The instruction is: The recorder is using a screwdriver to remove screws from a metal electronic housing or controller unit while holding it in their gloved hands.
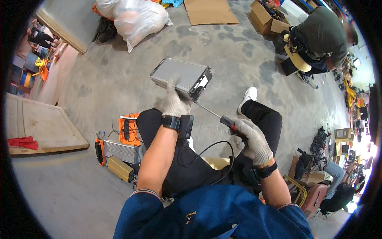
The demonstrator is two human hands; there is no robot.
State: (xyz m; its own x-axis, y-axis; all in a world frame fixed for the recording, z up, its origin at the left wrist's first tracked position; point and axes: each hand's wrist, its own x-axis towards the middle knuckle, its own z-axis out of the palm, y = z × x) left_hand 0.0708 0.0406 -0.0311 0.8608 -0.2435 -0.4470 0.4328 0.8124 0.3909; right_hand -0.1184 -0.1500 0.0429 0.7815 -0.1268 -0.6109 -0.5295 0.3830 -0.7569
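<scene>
A silver-grey rectangular metal case (177,73) with a dark end panel is held up in front of me. Gripping its near side is my left hand (175,101), in a pale knit glove, with the thumb on the top face. My right hand (251,141), gloved the same way, is closed round the dark and red handle of a screwdriver (210,111). The long shaft points up and left, its tip close to the lower corner of the case's end panel. Whether the tip touches a screw I cannot tell.
On the floor at my left lie a finned silver case (120,150), a gold case (119,168) and an orange case (129,130) with cables. White bags (137,20), flattened cardboard (211,11) and an open box (268,20) stand beyond. Another person (324,36) sits at the far right.
</scene>
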